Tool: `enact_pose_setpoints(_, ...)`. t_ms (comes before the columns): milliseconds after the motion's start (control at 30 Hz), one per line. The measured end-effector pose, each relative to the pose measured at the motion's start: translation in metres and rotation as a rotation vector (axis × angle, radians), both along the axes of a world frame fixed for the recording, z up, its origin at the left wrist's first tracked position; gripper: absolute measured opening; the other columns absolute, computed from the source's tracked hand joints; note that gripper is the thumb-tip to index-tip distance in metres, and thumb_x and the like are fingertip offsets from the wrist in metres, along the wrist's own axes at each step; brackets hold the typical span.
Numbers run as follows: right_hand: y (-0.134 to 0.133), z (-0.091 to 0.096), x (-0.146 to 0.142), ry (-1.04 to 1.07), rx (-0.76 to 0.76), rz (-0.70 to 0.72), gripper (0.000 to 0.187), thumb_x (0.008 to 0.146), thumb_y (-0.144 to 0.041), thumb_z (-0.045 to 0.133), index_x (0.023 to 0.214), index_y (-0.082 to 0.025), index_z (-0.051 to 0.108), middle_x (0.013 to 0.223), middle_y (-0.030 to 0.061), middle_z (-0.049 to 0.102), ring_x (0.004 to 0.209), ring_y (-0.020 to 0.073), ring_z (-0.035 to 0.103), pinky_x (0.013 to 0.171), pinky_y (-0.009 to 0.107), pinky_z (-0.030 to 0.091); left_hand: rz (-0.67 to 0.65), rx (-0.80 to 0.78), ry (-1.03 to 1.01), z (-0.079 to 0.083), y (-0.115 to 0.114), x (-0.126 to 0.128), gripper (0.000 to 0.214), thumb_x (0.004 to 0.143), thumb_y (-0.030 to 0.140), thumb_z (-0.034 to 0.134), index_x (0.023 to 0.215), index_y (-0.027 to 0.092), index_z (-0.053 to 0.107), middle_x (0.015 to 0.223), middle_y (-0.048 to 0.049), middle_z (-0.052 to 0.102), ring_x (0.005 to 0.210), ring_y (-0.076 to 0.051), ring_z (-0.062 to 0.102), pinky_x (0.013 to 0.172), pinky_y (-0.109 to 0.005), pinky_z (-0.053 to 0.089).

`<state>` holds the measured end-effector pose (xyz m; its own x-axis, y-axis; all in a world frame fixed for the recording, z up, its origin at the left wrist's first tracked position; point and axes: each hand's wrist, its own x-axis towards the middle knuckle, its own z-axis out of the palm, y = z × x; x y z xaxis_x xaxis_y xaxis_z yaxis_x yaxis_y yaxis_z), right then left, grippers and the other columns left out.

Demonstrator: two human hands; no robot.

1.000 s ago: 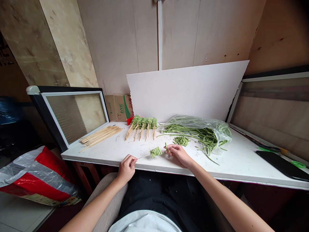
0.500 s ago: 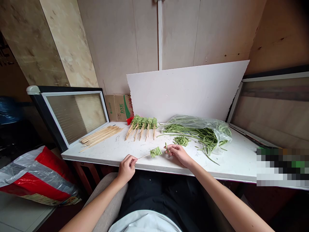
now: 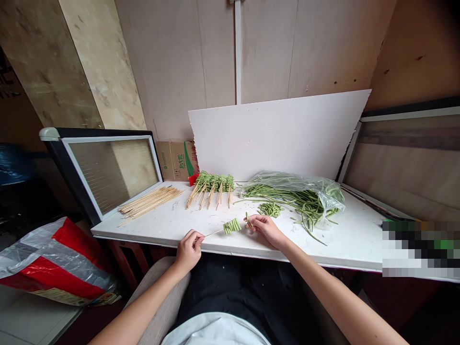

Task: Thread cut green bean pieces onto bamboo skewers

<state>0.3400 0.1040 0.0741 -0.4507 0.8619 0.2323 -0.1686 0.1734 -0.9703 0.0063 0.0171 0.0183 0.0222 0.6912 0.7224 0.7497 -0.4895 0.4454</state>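
Several bean pieces (image 3: 232,226) on one skewer (image 3: 214,233)

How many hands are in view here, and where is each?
2. The left hand is at the front edge of the white table, gripping a skewer threaded with bean pieces; the right hand pinches another bean piece just beyond the threaded ones. None looks hidden.

Clear front tabletop (image 3: 352,244), crowded back

Bare surface runs from the loose skewers (image 3: 151,203) toward the left hand (image 3: 189,248), and between the held skewer (image 3: 232,226) and the filled skewers (image 3: 214,184). Just behind the right hand (image 3: 257,225), the cut-bean pile (image 3: 270,210) blocks the way; the bean bag (image 3: 298,182) and upright white board (image 3: 280,134) close the rear.
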Motion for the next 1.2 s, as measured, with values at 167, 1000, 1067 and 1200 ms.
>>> enact_pose_setpoints(167, 0.0006, -0.0017, 0.0000, -0.001, 0.002, 0.003, 0.032, 0.087, -0.050, 0.076, 0.086, -0.019, 0.076, 0.086, 0.0060, 0.073, 0.070, 0.0155, 0.054, 0.071, 0.031, 0.044, 0.007, 0.002, 0.004, 0.0008, -0.0005, 0.0003, 0.021, 0.101, 0.025, 0.053, 0.083, 0.021, 0.062, 0.082, -0.0029, 0.064, 0.067, -0.015, 0.063, 0.062, -0.026, 0.046)
enact_pose_setpoints(1000, -0.0009, -0.0008, -0.0016, -0.073, 0.037, -0.011, 0.032, 0.084, -0.052, 0.075, 0.085, -0.020, 0.077, 0.086, 0.0063, 0.075, 0.071, 0.0176, 0.056, 0.073, 0.034, 0.048, 0.000, -0.002, 0.012, -0.0010, 0.0004, 0.0003, 0.021, 0.102, 0.026, 0.052, 0.085, 0.021, 0.063, 0.082, -0.0037, 0.063, 0.066, -0.015, 0.062, 0.061, -0.026, 0.047)
enact_pose_setpoints(1067, -0.0013, -0.0003, -0.0015, -0.066, 0.043, 0.000, 0.031, 0.086, -0.050, 0.074, 0.085, -0.020, 0.077, 0.086, 0.0062, 0.075, 0.071, 0.0174, 0.056, 0.074, 0.033, 0.047, 0.002, -0.005, 0.014, -0.0009, 0.0003, 0.0003, 0.021, 0.101, 0.026, 0.052, 0.084, 0.021, 0.063, 0.082, -0.0037, 0.063, 0.067, -0.015, 0.063, 0.062, -0.026, 0.047)
enact_pose_setpoints(1200, -0.0017, -0.0006, -0.0013, -0.033, 0.044, 0.014, 0.028, 0.088, -0.047, 0.074, 0.086, -0.019, 0.077, 0.086, 0.0061, 0.075, 0.071, 0.0170, 0.056, 0.074, 0.033, 0.047, 0.001, -0.011, 0.010, -0.0020, 0.0010, -0.0004, 0.021, 0.102, 0.027, 0.052, 0.084, 0.021, 0.063, 0.082, -0.0035, 0.063, 0.066, -0.015, 0.062, 0.060, -0.025, 0.046)
